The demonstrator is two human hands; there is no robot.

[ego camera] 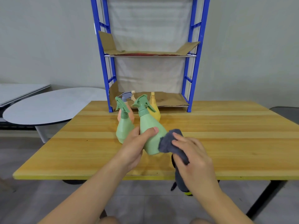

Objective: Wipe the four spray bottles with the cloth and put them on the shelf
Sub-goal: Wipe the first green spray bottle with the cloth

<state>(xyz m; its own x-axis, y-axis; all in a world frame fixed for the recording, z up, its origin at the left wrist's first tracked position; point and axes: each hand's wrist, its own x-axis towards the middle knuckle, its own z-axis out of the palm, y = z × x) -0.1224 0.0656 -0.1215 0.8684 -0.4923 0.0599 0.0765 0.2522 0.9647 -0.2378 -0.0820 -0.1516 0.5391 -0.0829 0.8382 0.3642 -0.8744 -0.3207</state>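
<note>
A green spray bottle (149,133) is gripped low on its body by the left hand (135,148) and held tilted above the wooden table (226,143), while a grey cloth (174,144) is pressed against its right side by the right hand (192,157), whose fingers are curled round the cloth. A second green spray bottle (123,126), a peach spray bottle (131,113) and a yellow spray bottle (154,109) are stood close together just behind it on the table, in front of the blue shelf (192,75), whose tiers are lined with cardboard (171,99).

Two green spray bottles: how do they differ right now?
The held green bottle is gripped by the left hand and tilted; the second green bottle stands upright and untouched on the table. The right hand presses the grey cloth against the held one; nothing touches the second. Both share the same pale green body and darker green trigger head.
</note>
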